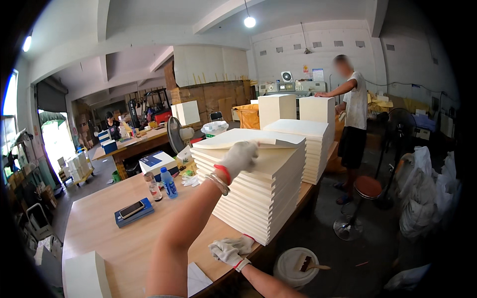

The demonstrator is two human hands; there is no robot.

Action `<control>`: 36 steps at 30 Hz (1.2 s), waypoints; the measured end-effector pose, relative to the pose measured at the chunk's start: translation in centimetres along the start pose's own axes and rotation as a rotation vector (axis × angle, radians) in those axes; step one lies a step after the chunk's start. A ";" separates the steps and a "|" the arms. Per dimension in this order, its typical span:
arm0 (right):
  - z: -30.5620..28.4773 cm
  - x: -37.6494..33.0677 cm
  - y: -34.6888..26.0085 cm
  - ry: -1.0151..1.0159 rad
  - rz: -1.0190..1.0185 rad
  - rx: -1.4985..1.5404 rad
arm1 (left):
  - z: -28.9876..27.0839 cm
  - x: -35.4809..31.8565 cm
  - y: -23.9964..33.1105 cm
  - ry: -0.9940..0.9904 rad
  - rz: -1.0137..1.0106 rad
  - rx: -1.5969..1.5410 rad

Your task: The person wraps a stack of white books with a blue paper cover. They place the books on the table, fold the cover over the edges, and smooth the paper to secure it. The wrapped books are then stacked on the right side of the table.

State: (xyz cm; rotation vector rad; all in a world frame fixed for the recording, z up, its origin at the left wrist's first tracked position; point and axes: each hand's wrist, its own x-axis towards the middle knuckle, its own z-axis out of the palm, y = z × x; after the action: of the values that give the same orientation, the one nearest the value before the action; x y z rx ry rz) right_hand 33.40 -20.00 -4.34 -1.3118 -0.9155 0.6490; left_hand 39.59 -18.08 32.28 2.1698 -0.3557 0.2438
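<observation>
Viewing the gloved fingers (pixel 254 150) of my left hand (pixel 240 158) remotely, I find them at the raised top layer (pixel 233 137) of the near paper stack (pixel 278 198), too blurred for me to tell how far they part or whether they pinch it. My gloved right hand (pixel 227 252), its grip unclear to me, lies near the foot of that stack, at the edge of the table (pixel 109 248) bearing it. Farther out stand a second stack (pixel 318 159) and a blue bottle (pixel 168 184).
</observation>
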 end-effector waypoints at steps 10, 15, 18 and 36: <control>1.4 -0.1 1.2 0.162 -0.065 -0.023 | 1.9 3.6 -3.4 0.174 -0.157 -1.506; 1.5 -0.7 -1.6 0.162 0.114 0.115 | -0.7 -0.4 -4.0 0.353 -0.154 -1.507; 0.4 -1.9 -6.3 0.113 -0.010 0.132 | -4.4 -6.7 -4.9 0.418 -0.207 -1.516; 5.8 9.1 -1.3 -0.123 0.348 -0.279 | -8.7 -51.3 -30.3 0.692 -0.604 -1.113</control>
State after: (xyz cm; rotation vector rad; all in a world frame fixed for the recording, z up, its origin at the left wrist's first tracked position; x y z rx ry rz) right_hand 33.01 -9.58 -1.21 -1.7188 -0.9076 0.9027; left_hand 1.36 14.24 -1.12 0.9220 0.4755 0.3255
